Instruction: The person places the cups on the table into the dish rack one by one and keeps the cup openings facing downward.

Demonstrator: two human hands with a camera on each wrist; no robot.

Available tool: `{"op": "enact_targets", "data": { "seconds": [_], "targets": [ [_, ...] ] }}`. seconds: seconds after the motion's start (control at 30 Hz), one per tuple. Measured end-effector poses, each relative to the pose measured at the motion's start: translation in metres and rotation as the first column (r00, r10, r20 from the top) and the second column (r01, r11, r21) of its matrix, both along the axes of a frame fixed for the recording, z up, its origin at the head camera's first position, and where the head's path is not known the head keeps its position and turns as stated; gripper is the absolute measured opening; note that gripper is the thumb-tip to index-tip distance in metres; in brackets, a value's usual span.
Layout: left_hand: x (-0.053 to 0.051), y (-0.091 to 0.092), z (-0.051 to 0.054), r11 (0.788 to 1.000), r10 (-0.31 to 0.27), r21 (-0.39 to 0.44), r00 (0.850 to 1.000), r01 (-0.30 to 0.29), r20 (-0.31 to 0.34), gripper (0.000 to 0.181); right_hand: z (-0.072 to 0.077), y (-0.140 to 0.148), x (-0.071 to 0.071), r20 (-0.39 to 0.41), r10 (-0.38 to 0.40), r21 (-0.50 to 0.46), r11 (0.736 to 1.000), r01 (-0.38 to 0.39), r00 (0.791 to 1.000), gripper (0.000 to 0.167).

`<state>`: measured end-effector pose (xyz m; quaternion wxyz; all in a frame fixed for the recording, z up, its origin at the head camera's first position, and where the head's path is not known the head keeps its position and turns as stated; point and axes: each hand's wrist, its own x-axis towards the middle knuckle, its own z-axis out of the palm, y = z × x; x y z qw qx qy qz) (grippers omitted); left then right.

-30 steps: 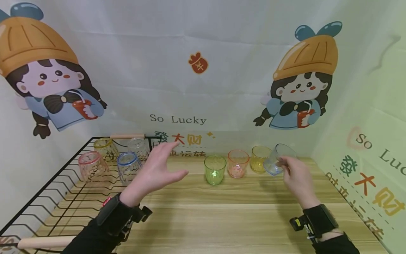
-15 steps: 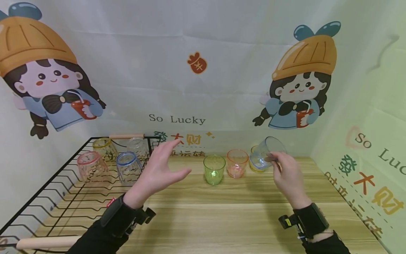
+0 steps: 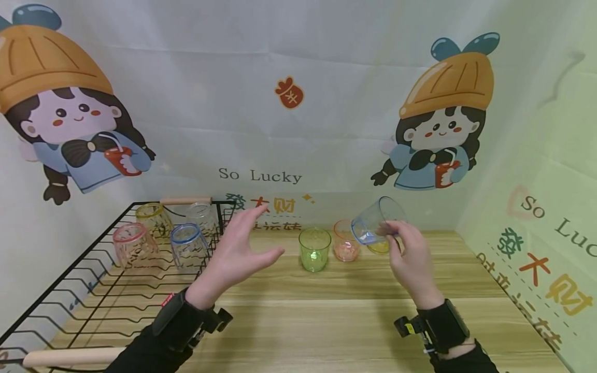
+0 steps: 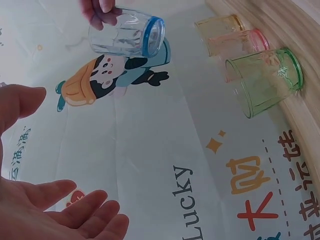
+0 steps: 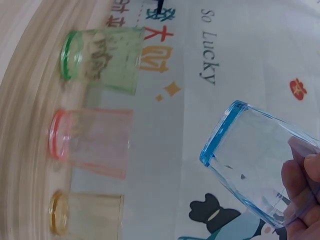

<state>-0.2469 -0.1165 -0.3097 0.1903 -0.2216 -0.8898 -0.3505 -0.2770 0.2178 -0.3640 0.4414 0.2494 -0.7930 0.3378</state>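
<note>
My right hand [image 3: 412, 261] pinches a clear blue glass [image 3: 370, 223] near its rim, between thumb and fingers. The glass is tilted in the air, its thick blue base [image 5: 222, 132] pointing left. Behind it stand a yellow glass [image 3: 379, 247] and a pink glass [image 3: 346, 251], both partly covered in the head view. A green glass [image 3: 314, 251] stands upright to their left. My left hand [image 3: 235, 254] hovers beside the drying rack with thumb and fingers spread, holding nothing; in the left wrist view its palm and fingers [image 4: 75, 210] show nothing between them.
A black wire rack [image 3: 88, 290] with pale wooden handles [image 3: 74, 356] covers the left side. In its far end sit upturned glasses: pink-based [image 3: 135, 246], yellow-based [image 3: 155, 220], blue-based [image 3: 188, 248] and clear [image 3: 202, 217]. A printed cloth [image 3: 261, 129] hangs behind the wooden table [image 3: 298, 326].
My right hand has carried the blue glass leftward and slightly up, passing before the yellow and pink glasses, and the glass tilts further. My left hand has shifted slightly right.
</note>
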Motion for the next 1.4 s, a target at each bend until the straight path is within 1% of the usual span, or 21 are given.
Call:
{"op": "enact_targets", "data": {
  "seconds": [0.3, 0.43, 0.57, 0.67, 0.87, 1.03, 1.13, 1.23, 1.33, 1.4],
  "targets": [
    [0.0, 0.004, -0.001, 1.0, -0.001, 0.022, 1.0, 0.001, 0.014, 0.09, 0.004, -0.014, 0.005, 0.013, 0.073, -0.084, 0.994, -0.072, 0.997, 0.031],
    [-0.001, 0.006, -0.002, 0.999, -0.007, 0.032, 1.0, 0.007, 0.002, 0.089, 0.007, -0.021, 0.008, 0.021, 0.112, -0.125, 0.986, -0.108, 0.993, 0.029],
    [-0.001, 0.008, -0.002, 0.999, -0.013, 0.039, 1.0, 0.014, -0.024, 0.087, 0.01, -0.027, 0.011, 0.014, 0.154, -0.158, 0.976, -0.149, 0.988, 0.029],
    [0.0, 0.01, -0.002, 0.999, -0.012, 0.036, 0.999, 0.014, -0.04, 0.086, 0.012, -0.031, 0.013, -0.005, 0.193, -0.185, 0.964, -0.191, 0.981, 0.031],
    [0.002, 0.013, -0.001, 0.999, -0.005, 0.032, 0.999, 0.006, -0.048, 0.089, 0.014, -0.041, 0.017, -0.054, 0.265, -0.229, 0.935, -0.27, 0.963, 0.033],
    [0.003, 0.015, -0.001, 0.999, -0.014, 0.041, 0.999, 0.015, -0.037, 0.089, 0.015, -0.047, 0.019, -0.071, 0.295, -0.25, 0.92, -0.303, 0.953, 0.033],
    [0.003, 0.016, -0.001, 0.998, -0.017, 0.056, 1.0, 0.018, -0.019, 0.09, 0.015, -0.049, 0.02, -0.054, 0.315, -0.267, 0.91, -0.318, 0.947, 0.032],
    [0.002, 0.019, -0.002, 0.997, -0.026, 0.073, 1.0, 0.027, -0.015, 0.089, 0.014, -0.052, 0.021, -0.037, 0.335, -0.29, 0.898, -0.331, 0.941, 0.03],
    [0.001, 0.021, -0.003, 0.996, -0.035, 0.083, 0.999, 0.036, -0.02, 0.088, 0.013, -0.053, 0.021, -0.01, 0.367, -0.327, 0.878, -0.35, 0.93, 0.029],
    [0.001, 0.023, -0.004, 0.996, -0.035, 0.087, 0.999, 0.038, -0.027, 0.088, 0.012, -0.055, 0.022, 0.004, 0.395, -0.352, 0.86, -0.369, 0.918, 0.027]
  ]
}}
